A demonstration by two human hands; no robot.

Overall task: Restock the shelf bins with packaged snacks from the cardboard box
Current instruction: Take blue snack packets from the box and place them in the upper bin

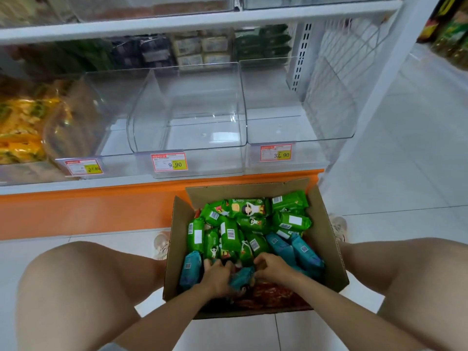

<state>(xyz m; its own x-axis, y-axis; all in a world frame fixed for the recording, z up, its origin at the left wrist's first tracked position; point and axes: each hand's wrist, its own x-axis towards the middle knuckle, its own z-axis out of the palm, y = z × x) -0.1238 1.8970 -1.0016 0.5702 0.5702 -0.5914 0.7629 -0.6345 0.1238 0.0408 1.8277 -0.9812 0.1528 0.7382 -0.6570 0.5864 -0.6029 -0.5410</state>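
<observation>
An open cardboard box [326, 239] sits on the floor between my knees. It holds several green snack packs [229, 233], teal packs [281, 247] and red packs [273, 296] at its near end. Both hands are down in the near half of the box. My left hand [217, 276] curls its fingers around packs, with a teal pack [240, 278] between the hands. My right hand [272, 268] also has curled fingers among the packs; what exactly it grips is hidden. Clear plastic bins [192, 107] stand on the shelf ahead.
Price tags [169, 161] hang on the bin fronts. A bin at the far left holds yellow packs [20, 127]. An orange shelf base [88, 209] runs behind the box. A white upright and wire side panel [354, 72] close the shelf on the right, with white tiled floor beyond.
</observation>
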